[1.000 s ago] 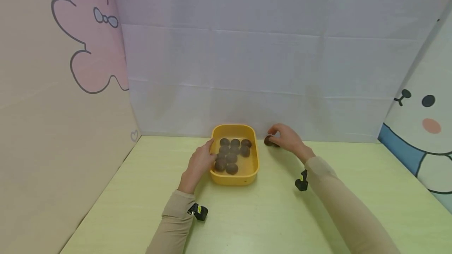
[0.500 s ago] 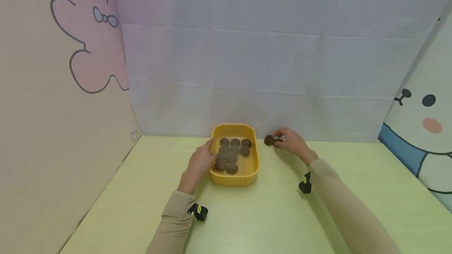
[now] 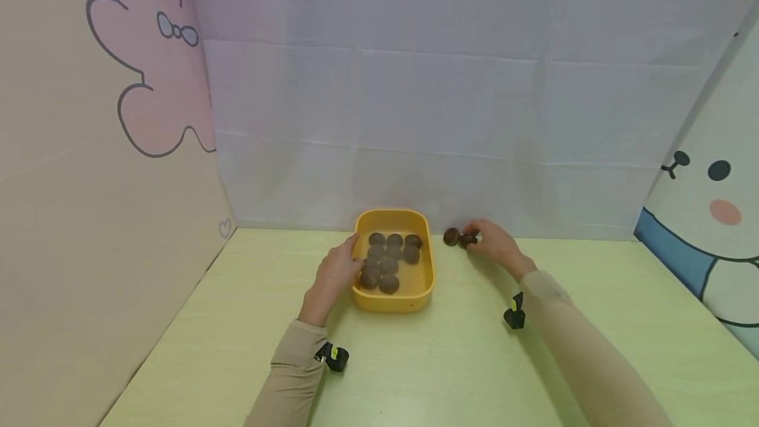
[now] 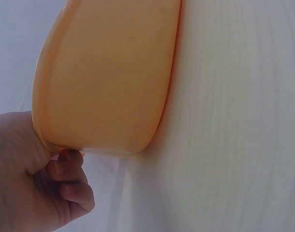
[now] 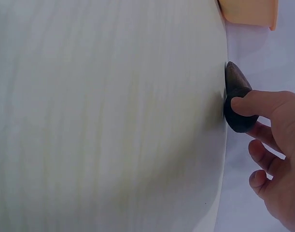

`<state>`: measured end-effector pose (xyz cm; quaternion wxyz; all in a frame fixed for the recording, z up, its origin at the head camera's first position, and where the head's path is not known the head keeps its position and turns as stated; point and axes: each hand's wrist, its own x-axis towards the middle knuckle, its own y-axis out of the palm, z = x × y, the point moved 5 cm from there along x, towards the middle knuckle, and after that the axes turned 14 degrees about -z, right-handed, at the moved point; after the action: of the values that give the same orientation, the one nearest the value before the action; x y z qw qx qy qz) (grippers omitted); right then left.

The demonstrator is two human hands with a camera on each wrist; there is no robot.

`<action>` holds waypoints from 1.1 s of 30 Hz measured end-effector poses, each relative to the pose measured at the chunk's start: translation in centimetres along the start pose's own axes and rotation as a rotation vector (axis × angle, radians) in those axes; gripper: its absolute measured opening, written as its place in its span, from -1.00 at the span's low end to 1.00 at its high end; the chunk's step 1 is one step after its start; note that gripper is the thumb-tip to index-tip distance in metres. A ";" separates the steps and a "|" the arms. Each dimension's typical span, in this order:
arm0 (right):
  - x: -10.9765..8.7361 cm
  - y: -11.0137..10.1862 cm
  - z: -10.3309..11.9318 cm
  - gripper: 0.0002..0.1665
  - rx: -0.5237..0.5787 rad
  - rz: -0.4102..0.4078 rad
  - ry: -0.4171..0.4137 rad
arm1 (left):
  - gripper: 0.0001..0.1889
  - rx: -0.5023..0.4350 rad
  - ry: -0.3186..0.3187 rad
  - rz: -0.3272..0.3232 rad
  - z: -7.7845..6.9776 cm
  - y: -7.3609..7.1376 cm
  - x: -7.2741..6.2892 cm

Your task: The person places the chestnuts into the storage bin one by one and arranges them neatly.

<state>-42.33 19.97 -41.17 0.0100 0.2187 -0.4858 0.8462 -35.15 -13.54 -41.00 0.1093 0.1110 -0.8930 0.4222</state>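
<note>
My left hand (image 3: 337, 274) grips the left rim of a yellow plastic tray (image 3: 394, 304), thumb over the edge. In the left wrist view, curled fingers (image 4: 72, 169) show at the tray's outer wall. Several dark brown, rounded chestnuts (image 3: 389, 283) lie inside, mostly towards the left and back. To the right of the tray, my right hand (image 3: 495, 242) pinches a chestnut (image 3: 466, 241) between thumb and fingertips, low at the tabletop. Another chestnut (image 3: 451, 236) lies just left of it. From the right wrist, the pinched chestnut (image 5: 240, 113) looks almost black, overlapping the browner one behind.
The pale yellow-green tabletop (image 3: 415, 368) ends at a white sheet (image 3: 379, 117) hanging right behind the tray and chestnuts. Cartoon-printed panels close off the left and right sides. A small black device (image 3: 514, 316) is strapped at each wrist.
My right hand has shifted slightly right and towards me, off the left chestnut, which now shows whole, and onto the right one. My left hand and the tray stay put.
</note>
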 end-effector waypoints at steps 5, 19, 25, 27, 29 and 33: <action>-0.2 -0.2 0.1 -0.64 -0.006 -0.013 0.003 | -0.34 -0.006 0.001 0.002 0.0 0.0 0.1; -0.7 -1.5 2.7 -0.63 0.017 -0.090 -0.074 | -0.34 -0.009 0.003 -0.001 -0.2 -0.2 -0.2; -0.9 -1.9 3.8 -0.64 0.033 -0.117 -0.089 | -0.34 0.000 -0.004 -0.003 -0.2 -0.3 -0.3; -0.9 -1.9 4.0 -0.63 0.045 -0.122 -0.094 | -0.34 -0.002 -0.006 0.000 -0.2 -0.3 -0.2; -0.9 -2.0 4.4 -0.63 0.062 -0.123 -0.101 | -0.34 -0.003 -0.004 -0.001 -0.2 -0.2 -0.2; -1.1 -2.0 5.5 -0.62 0.104 -0.111 -0.118 | -0.34 0.002 0.002 -0.003 -0.2 -0.2 -0.1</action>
<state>-38.94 16.73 -37.56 0.0167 0.2948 -0.4280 0.8542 -34.99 -13.53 -40.76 0.1107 0.1120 -0.8924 0.4229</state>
